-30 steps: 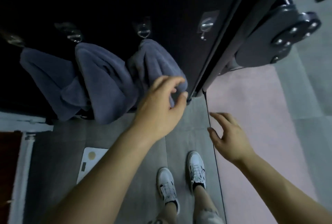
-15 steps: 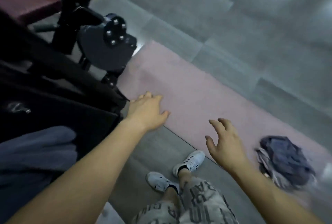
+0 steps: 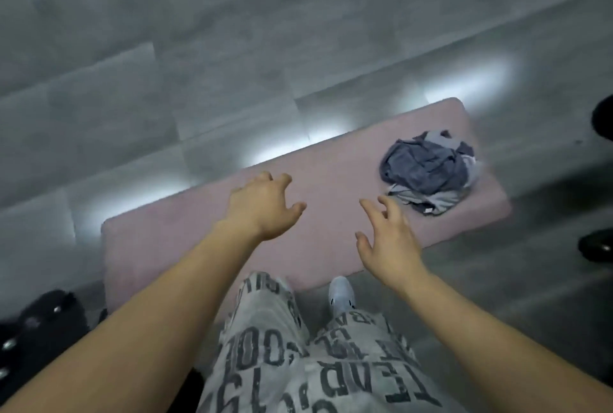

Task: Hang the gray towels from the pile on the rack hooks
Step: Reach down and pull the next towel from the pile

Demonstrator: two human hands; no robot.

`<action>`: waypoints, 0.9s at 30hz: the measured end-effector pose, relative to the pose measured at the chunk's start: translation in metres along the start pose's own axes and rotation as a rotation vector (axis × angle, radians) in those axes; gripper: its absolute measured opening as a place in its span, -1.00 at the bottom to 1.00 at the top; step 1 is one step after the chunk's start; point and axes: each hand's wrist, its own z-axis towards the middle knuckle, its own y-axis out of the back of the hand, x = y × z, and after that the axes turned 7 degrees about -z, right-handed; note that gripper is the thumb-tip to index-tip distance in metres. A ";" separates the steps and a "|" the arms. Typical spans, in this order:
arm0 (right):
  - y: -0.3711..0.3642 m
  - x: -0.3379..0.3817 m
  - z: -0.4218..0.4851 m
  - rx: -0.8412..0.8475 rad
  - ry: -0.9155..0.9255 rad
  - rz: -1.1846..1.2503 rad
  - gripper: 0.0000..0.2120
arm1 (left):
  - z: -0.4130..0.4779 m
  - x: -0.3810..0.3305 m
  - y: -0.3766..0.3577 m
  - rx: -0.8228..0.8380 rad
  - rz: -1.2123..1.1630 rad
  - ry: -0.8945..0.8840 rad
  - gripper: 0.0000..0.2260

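We see a pink mat [image 3: 185, 246] lying on the gray tile floor [image 3: 166, 47]. The left hand [image 3: 265, 207] hangs over the mat's middle, fingers loosely curled, w/ nothing in it. The right hand [image 3: 388, 243] is nearer & to the right, fingers spread, also holding nothing. The pile of gray towels [image 3: 428, 170] sits crumpled on the mat's far right end, just beyond the right hand, apart from it. Below: printed trousers [image 3: 298, 363] & a white shoe [image 3: 341, 293] by the mat's near edge. Black gear [image 3: 33, 329] at near left, blurred.
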 end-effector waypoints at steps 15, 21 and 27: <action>0.065 0.029 0.218 -0.321 -0.789 0.352 -0.42 | 0.364 -0.129 0.232 0.235 0.473 -0.667 -0.47; 0.076 0.057 0.299 -0.410 -1.083 0.493 -0.44 | 0.463 -0.183 0.255 0.304 0.643 -0.862 -0.51; 0.054 0.031 0.337 -0.459 -1.309 0.628 -0.48 | 0.514 -0.262 0.194 0.441 0.858 -1.051 -0.52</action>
